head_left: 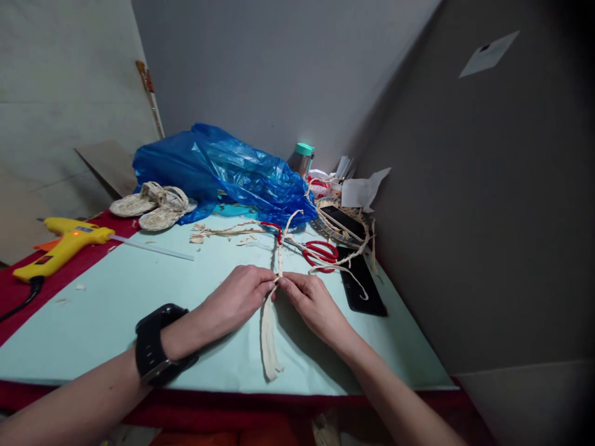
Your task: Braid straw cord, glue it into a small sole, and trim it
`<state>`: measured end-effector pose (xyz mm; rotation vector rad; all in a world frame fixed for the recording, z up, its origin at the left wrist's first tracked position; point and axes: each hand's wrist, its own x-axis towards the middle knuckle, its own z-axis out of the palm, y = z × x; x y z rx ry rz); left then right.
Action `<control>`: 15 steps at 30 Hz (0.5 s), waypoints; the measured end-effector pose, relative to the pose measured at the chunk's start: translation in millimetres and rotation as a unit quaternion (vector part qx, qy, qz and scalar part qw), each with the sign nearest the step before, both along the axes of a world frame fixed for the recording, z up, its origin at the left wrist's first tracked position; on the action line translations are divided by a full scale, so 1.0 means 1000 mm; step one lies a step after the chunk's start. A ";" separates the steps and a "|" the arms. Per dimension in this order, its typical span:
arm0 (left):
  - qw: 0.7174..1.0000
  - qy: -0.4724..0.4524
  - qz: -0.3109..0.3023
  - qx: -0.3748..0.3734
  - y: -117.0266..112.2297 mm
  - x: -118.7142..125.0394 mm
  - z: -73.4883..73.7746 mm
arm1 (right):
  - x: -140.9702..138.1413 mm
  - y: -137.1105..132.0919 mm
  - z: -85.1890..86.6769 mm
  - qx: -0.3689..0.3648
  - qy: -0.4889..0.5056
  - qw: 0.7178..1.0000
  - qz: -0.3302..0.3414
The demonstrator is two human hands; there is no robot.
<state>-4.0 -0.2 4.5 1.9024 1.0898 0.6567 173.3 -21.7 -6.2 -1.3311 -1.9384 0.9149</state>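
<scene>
My left hand (239,297) and my right hand (312,300) meet at the middle of the pale green mat (116,303), both pinching a pale straw braid (268,334). The braided part runs away from my fingertips toward a red clip (274,228). Loose flat strands hang from my fingers toward the near table edge. A black watch (155,344) sits on my left wrist.
Red scissors (320,252) and a black phone (361,282) lie to the right. Behind are a blue plastic bag (223,167), two small straw sandals (153,207), a teal-capped bottle (302,158) and a straw coil. A yellow glue gun (65,244) rests at left. A grey wall closes the right.
</scene>
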 end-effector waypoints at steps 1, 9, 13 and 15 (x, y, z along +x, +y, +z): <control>0.999 0.020 0.012 0.023 -0.002 0.000 0.002 | 0.000 0.000 -0.002 0.002 0.008 1.000 -0.010; 0.983 0.115 -0.009 0.141 -0.013 0.002 0.014 | 0.003 -0.003 -0.004 -0.033 0.085 0.995 -0.035; 0.972 0.141 -0.036 0.184 -0.019 0.002 0.011 | 0.004 -0.006 -0.002 -0.037 0.101 0.993 -0.044; 0.965 0.155 -0.032 0.210 -0.022 0.003 0.008 | 0.003 -0.007 -0.001 -0.029 0.109 0.992 -0.057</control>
